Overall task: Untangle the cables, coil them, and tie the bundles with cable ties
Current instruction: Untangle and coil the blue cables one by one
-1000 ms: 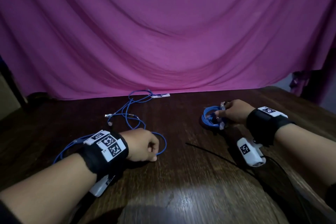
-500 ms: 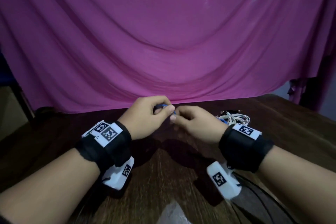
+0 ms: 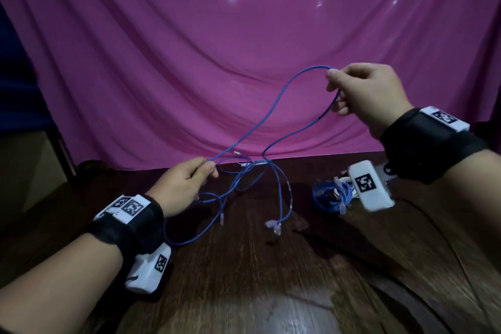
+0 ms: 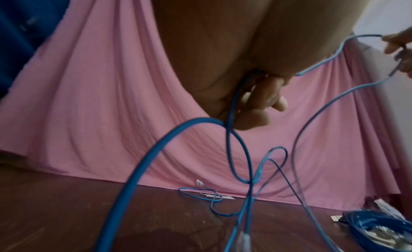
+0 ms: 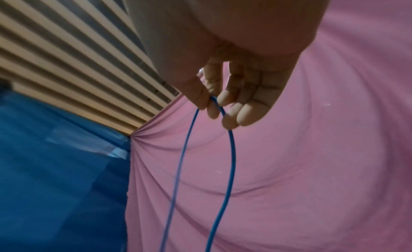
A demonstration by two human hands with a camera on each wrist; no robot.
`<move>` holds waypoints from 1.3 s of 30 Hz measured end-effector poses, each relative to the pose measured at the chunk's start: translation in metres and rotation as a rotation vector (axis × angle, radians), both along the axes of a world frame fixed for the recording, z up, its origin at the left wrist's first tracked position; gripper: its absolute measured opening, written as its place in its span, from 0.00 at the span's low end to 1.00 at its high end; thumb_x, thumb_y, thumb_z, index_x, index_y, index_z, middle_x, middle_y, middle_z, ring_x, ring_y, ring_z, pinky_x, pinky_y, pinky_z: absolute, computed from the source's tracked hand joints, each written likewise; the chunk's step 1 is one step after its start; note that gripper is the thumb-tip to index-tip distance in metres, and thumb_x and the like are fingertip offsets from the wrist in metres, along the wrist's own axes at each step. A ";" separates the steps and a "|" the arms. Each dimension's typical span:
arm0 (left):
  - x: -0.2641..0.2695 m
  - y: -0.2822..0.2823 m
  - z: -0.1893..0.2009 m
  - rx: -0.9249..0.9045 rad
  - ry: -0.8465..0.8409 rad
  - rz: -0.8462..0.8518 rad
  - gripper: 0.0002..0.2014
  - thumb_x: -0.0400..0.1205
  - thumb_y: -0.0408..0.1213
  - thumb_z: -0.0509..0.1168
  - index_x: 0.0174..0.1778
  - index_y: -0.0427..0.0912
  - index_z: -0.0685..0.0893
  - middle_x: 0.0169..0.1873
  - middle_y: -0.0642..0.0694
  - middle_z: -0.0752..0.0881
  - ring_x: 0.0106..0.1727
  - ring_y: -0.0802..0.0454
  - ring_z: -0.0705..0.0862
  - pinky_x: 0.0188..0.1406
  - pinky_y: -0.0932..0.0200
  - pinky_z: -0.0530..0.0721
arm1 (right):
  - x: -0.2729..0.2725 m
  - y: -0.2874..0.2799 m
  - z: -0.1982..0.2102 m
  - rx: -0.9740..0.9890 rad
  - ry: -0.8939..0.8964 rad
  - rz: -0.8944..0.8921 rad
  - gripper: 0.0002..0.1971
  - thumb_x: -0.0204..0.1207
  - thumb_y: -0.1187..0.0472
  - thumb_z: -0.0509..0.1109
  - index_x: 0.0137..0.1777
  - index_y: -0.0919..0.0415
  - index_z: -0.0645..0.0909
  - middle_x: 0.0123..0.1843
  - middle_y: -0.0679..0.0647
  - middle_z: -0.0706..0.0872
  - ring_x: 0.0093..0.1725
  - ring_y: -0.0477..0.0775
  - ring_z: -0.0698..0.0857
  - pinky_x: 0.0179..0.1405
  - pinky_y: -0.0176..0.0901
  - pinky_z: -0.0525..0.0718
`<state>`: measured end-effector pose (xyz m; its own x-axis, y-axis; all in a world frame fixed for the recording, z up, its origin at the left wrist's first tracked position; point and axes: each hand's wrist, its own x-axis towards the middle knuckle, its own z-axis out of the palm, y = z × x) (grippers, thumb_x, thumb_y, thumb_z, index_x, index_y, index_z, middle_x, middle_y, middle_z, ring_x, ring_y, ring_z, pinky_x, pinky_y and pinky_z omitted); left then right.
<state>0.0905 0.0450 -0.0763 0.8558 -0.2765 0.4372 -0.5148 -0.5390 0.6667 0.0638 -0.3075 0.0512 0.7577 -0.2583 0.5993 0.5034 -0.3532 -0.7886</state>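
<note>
A thin blue network cable point(image 3: 267, 114) hangs in tangled loops above the dark wooden table point(image 3: 244, 279). My right hand point(image 3: 360, 92) is raised high at the right and pinches a bend of the cable point(image 5: 231, 150) between thumb and fingers. Lower and to the left, my left hand point(image 3: 187, 184) pinches another stretch of it point(image 4: 231, 114). Clear plugs point(image 3: 273, 226) dangle just above the table between the hands. A coiled blue cable bundle point(image 3: 332, 195) lies on the table at the right, partly hidden by my right wrist camera.
A pink cloth point(image 3: 217, 62) hangs behind the table's far edge. More blue cable and a white tag point(image 4: 211, 196) lie by that edge. A white cable bundle point(image 3: 344, 179) sits behind the blue coil. Thin black strips point(image 3: 339, 249) lie on the table at the right.
The hands were together low at the far middle of the table. Now the right hand has risen up and right, the left drawn back, and the blue cable is lifted between them.
</note>
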 end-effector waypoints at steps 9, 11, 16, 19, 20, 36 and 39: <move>-0.001 0.017 0.019 -0.141 -0.167 0.220 0.11 0.89 0.45 0.64 0.42 0.47 0.86 0.26 0.41 0.81 0.21 0.57 0.76 0.26 0.62 0.78 | 0.005 0.001 -0.023 0.107 0.213 0.175 0.13 0.87 0.57 0.69 0.42 0.63 0.84 0.37 0.62 0.84 0.25 0.54 0.85 0.31 0.45 0.86; -0.003 0.012 0.025 -0.202 -0.212 0.247 0.11 0.89 0.44 0.64 0.42 0.46 0.86 0.19 0.52 0.76 0.20 0.61 0.73 0.23 0.67 0.73 | 0.004 0.009 -0.027 0.077 0.250 0.215 0.12 0.87 0.58 0.69 0.44 0.64 0.84 0.39 0.65 0.84 0.26 0.55 0.86 0.30 0.44 0.88; -0.005 -0.003 0.039 -0.454 -0.220 0.251 0.14 0.90 0.44 0.62 0.49 0.38 0.87 0.19 0.65 0.77 0.23 0.67 0.71 0.32 0.59 0.71 | 0.001 0.032 -0.030 -0.318 0.311 0.151 0.14 0.85 0.53 0.72 0.63 0.62 0.81 0.56 0.66 0.85 0.47 0.60 0.89 0.48 0.52 0.90; -0.011 -0.012 0.049 -0.325 -0.298 0.241 0.13 0.89 0.44 0.65 0.44 0.44 0.89 0.27 0.60 0.85 0.30 0.70 0.77 0.36 0.66 0.75 | -0.010 0.049 -0.033 -0.913 0.061 -0.320 0.48 0.73 0.43 0.80 0.88 0.52 0.59 0.84 0.62 0.67 0.80 0.68 0.69 0.76 0.67 0.73; -0.013 -0.016 0.050 -0.248 -0.304 0.224 0.13 0.88 0.45 0.66 0.43 0.44 0.89 0.32 0.56 0.88 0.34 0.68 0.80 0.41 0.63 0.78 | -0.017 0.059 -0.035 -1.006 -0.100 -0.367 0.54 0.70 0.41 0.81 0.90 0.49 0.53 0.88 0.59 0.60 0.85 0.67 0.63 0.78 0.69 0.68; -0.022 -0.037 -0.001 -0.087 0.035 -0.133 0.16 0.84 0.52 0.70 0.45 0.41 0.79 0.29 0.43 0.81 0.27 0.47 0.80 0.32 0.54 0.80 | 0.007 0.121 -0.060 -1.046 0.193 0.235 0.14 0.90 0.48 0.61 0.53 0.55 0.84 0.43 0.51 0.86 0.46 0.55 0.83 0.46 0.47 0.76; -0.012 -0.027 -0.010 -0.185 0.118 -0.130 0.13 0.85 0.43 0.70 0.43 0.37 0.79 0.28 0.48 0.83 0.28 0.53 0.82 0.34 0.60 0.80 | 0.014 0.113 -0.049 -0.802 0.134 0.125 0.15 0.91 0.51 0.60 0.50 0.56 0.85 0.41 0.53 0.89 0.46 0.59 0.88 0.49 0.51 0.82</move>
<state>0.0785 0.0180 -0.0867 0.8665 -0.3120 0.3898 -0.4845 -0.3369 0.8073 0.0779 -0.1947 0.0025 0.8309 0.3012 0.4679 0.4958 -0.7824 -0.3768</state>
